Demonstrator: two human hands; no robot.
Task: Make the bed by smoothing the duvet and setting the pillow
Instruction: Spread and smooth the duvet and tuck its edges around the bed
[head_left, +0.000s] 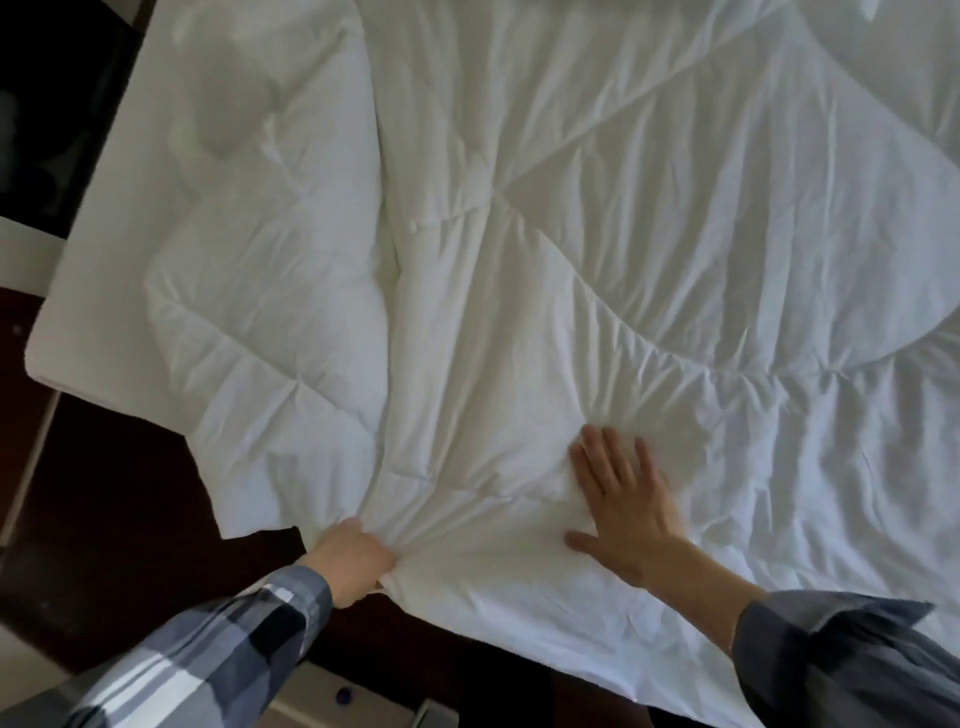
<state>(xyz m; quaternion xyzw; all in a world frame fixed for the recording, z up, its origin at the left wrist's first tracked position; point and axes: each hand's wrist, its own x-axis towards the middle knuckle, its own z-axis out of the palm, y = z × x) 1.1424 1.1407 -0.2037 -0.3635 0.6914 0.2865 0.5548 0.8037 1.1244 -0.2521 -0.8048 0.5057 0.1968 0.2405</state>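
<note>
Left hand (358, 558) bunches the duvet (597, 234) edge in a closed fist, likely to pull it taut, while beside it the right hand (623, 499) presses flat, fingers spread, smoothing creases.

One white quilted duvet (597, 234). One white mattress (98, 218). Two hands: left hand (353, 558), right hand (623, 499). Two plaid sleeves (208, 654).
</note>
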